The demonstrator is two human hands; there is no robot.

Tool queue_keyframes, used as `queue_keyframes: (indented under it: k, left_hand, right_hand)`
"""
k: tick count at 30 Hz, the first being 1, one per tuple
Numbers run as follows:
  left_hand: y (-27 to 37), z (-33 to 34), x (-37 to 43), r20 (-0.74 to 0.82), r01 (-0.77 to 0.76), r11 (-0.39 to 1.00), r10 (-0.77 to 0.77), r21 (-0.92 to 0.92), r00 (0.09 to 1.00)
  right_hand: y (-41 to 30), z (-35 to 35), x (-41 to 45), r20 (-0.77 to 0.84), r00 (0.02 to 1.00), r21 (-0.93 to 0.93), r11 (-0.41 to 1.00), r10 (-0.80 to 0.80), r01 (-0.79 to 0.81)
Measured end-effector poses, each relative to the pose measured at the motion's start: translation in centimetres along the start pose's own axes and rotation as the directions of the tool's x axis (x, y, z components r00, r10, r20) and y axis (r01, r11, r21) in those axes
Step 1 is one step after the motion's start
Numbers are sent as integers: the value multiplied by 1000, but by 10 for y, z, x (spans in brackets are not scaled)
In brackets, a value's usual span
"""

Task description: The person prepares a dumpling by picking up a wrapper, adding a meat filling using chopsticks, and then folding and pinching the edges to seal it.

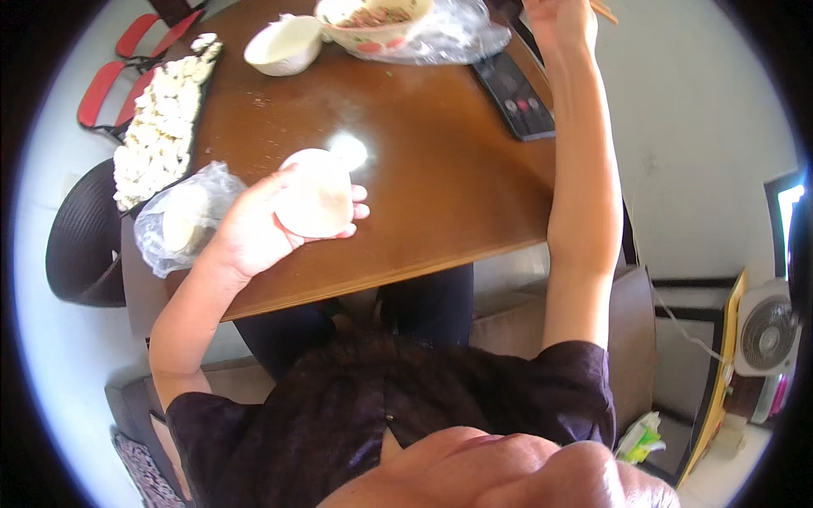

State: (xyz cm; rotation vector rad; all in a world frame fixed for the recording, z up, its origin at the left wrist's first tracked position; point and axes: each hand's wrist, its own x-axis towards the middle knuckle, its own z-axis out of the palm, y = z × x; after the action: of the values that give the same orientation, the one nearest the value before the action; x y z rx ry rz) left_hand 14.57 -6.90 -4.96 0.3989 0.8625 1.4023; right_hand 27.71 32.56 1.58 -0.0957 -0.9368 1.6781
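Observation:
A round, pale dough wrapper point(314, 197) rests across the palm and fingers of my left hand point(248, 232), with the thumb over its edge. Sunlight bleaches its surface. At the top edge of the view, my right hand point(562, 22) is partly cut off; the ends of wooden chopsticks point(604, 11) jut out beside it. To its left stands a patterned bowl point(356, 41) with minced filling point(375, 17). A smaller white bowl point(286, 47) tilts next to that one. Left of my left hand, a clear plastic bag point(219, 184) holds a stack of pale wrappers point(185, 219).
A long dark tray of white dumplings point(159, 120) lies along the left edge of the wooden table point(432, 197). Crumpled clear plastic point(457, 35) sits behind a lit phone point(517, 98) near my right forearm. Red chairs point(101, 95) and a box fan point(768, 333) stand beyond.

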Motion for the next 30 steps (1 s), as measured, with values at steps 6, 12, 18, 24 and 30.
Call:
queue_keyframes:
  k: [6, 12, 18, 24, 30]
  left_hand:
    - [2, -2, -1, 93, -61, 998, 61, 4, 994]
    - [3, -5, 3, 146, -13, 1000, 13, 3, 989]
    - [0, -3, -2, 138, -42, 998, 49, -52, 989]
    - [1, 4, -1, 73, -7, 999, 4, 43, 997]
    - [-1, 3, -3, -19, -1, 1000, 1, 10, 1000]
  right_hand:
    - [21, 37, -48, 314, 942, -468, 844, -117, 261]
    - [48, 43, -55, 451, 887, -525, 775, -99, 353]
    - [50, 50, -53, 489, 862, -578, 689, -136, 437]
    - [3, 21, -34, 78, 970, -488, 840, -229, 238]
    - [42, -32, 8, -79, 997, -129, 992, -8, -2]
